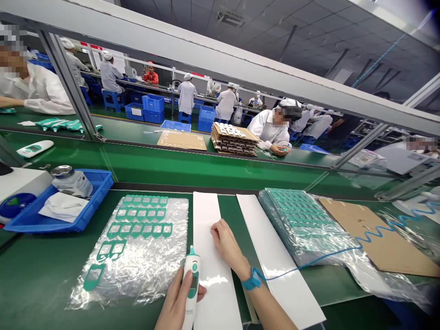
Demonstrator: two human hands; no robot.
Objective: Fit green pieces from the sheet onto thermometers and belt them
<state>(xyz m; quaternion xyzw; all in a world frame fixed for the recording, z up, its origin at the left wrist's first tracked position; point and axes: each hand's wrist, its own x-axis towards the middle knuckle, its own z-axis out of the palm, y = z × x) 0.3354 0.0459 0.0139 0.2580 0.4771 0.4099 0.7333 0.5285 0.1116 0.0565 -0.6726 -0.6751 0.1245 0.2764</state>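
Closest to the camera, right at the bottom edge, the left hand [177,305] is wrapped around a white-and-teal thermometer [192,279] with the thumb across its front. The tip points away from the person, so its long axis runs pretty much straight out along the table. The right hand [227,245] isn't gripping anything, it's just lying fingers-down on a long white paper strip [206,211], just beside the thermometer's tip. It's got a blue wrist strap [253,278] on, with a coiled cord trailing off to the right. Rows of green frames [144,215] sit on a crinkly plastic sheet [144,275] left of the thermometer, so the left hand is the nearer one to them. A second white strip [271,247] lies right of the first. Further out there's a blue tray [98,195] with a bottle [72,181] on the far left, and a bagged stack of green sheets [299,224] next to some cardboard [374,243] on the right.
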